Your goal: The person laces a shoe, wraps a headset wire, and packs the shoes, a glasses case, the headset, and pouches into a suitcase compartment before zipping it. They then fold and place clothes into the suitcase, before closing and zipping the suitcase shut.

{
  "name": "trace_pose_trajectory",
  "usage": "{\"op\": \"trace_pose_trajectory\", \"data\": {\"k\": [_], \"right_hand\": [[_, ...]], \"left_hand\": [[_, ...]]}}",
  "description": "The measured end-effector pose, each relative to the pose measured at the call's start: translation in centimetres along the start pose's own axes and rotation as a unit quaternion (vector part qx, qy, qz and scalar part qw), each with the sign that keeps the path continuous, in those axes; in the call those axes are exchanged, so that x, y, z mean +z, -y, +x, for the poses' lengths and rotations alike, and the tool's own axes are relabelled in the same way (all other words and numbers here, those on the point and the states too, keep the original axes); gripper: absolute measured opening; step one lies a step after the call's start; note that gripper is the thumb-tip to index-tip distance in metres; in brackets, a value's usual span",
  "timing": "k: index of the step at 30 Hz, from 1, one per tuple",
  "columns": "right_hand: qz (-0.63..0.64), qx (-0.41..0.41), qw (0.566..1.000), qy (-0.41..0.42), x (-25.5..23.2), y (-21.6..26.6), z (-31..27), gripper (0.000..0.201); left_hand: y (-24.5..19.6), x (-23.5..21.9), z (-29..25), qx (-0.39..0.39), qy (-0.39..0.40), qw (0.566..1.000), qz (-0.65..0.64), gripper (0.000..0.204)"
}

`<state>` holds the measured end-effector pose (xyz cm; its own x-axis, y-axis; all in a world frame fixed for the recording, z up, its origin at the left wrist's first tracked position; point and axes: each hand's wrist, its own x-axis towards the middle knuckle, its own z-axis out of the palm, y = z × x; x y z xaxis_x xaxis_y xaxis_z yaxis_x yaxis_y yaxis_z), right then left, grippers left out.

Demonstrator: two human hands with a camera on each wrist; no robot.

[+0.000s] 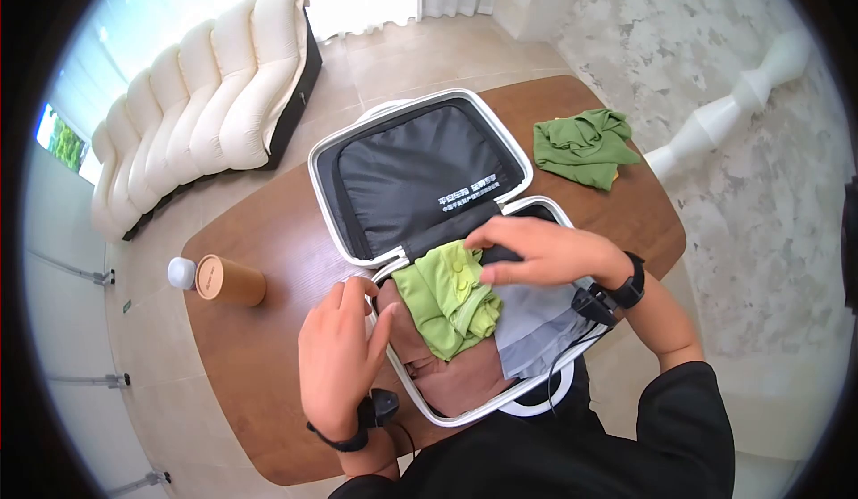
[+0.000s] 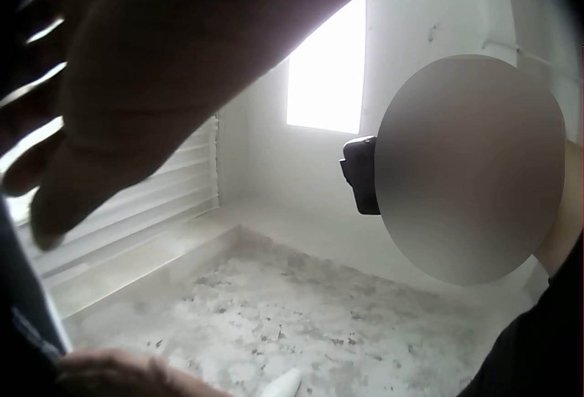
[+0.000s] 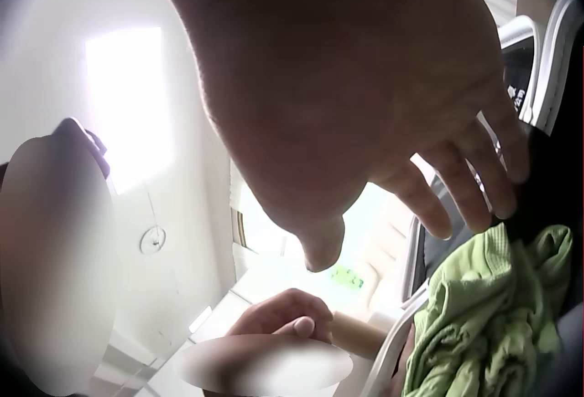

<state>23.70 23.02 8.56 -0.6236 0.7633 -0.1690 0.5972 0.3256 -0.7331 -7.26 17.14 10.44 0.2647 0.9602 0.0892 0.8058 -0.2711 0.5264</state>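
An opened white-rimmed suitcase lies on the brown table, its lid with a black lining folded back. Inside, a bunched light green garment rests on folded brownish-pink clothing, beside grey-blue clothing. My right hand hovers over the suitcase, fingertips near the upper edge of the green garment; in the right wrist view its fingers are spread, with nothing in the palm. My left hand is at the suitcase's left rim, fingers loosely bent and holding nothing.
A darker green crumpled garment lies on the table's far right. Toward the left edge are a tan cylindrical container and a small white-topped item. A cream sofa stands beyond the table.
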Motion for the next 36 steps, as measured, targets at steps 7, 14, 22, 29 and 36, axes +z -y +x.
{"op": "trace_pose_trajectory", "data": {"k": [7,14,22,29,36], "right_hand": [[-0.051,0.245,0.88,-0.403,-7.8,-11.6,-4.3,0.045],[0.012,0.432,0.764,-0.48,-12.3,-30.2,-9.2,0.094],[-0.046,0.485,0.715,-0.501,-10.5,-29.8,-7.2,0.072],[-0.148,0.425,0.749,-0.487,-14.1,-25.3,-9.0,0.051],[-0.114,0.376,0.745,-0.539,-16.0,-22.7,-9.5,0.046]], "left_hand": [[-1.6,-2.2,0.3,0.068,-0.047,0.993,-0.088,0.024],[0.4,-2.4,0.3,0.057,-0.055,0.991,-0.108,0.022],[0.2,-2.2,0.5,0.076,-0.052,0.988,-0.123,0.021],[0.1,-1.9,0.6,0.072,-0.04,0.988,-0.127,0.019],[0.1,-1.9,0.4,0.071,-0.049,0.988,-0.127,0.018]]}}
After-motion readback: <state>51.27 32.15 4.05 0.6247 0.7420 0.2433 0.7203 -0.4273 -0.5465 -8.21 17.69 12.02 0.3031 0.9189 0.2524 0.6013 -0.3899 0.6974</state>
